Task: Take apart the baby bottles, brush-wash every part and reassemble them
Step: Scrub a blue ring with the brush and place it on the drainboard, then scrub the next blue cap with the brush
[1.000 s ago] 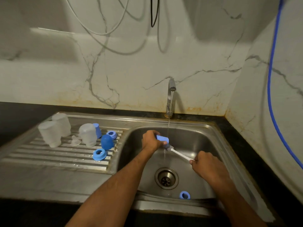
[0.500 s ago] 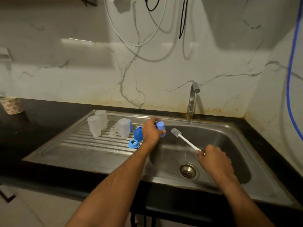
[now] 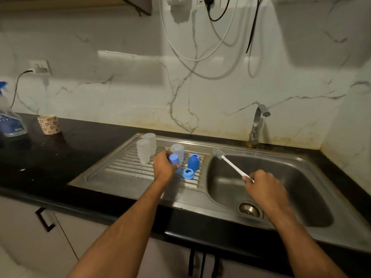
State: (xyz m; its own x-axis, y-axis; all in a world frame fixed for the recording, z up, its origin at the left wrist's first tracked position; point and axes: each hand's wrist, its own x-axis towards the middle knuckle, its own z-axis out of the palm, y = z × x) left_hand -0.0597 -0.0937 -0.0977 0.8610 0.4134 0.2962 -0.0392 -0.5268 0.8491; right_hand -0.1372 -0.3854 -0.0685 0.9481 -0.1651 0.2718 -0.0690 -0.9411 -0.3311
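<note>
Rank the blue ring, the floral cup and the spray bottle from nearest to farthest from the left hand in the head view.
1. Blue ring, on the drainboard just right of the left hand.
2. Floral cup, far left on the counter.
3. Spray bottle, at the left edge, beyond the cup.

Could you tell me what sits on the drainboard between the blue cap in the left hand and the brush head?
In the head view, a dark blue dome cap stands on the drainboard between the light blue cap held by the left hand and the brush head.
</note>
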